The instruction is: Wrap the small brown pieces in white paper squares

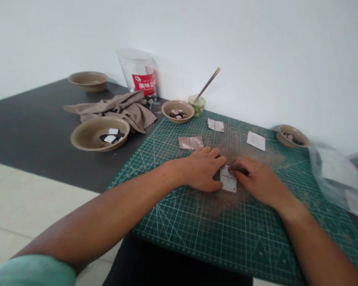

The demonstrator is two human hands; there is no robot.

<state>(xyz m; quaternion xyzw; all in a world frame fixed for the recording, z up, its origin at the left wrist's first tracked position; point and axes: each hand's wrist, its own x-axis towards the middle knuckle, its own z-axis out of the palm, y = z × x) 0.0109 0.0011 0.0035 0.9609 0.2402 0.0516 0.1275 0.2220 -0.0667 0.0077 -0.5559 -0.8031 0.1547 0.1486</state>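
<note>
My left hand (205, 169) lies on the mat with its fingers spread. Its thumb and forefinger press at the left edge of a small white square sheet (229, 180), which has a dark crease or line across it. My right hand (255, 176) pinches a small dark brown piece (240, 170) at the sheet's right side, over its upper part. What exactly the piece is, I cannot make out. Brown dust (226, 202) is smeared on the green cutting mat (197, 222) around both hands. A brownish sheet (191, 143) lies just beyond my left hand.
Two more white sheets (215, 125) (256, 141) lie farther back. Bowls with small pieces stand at the back (178, 106), right (292, 136) and left (100, 133). A cup (197, 105) holds a stick. Beyond are a cloth (116, 106), clear tub (137, 71), another bowl (88, 81) and plastic bag (337, 174).
</note>
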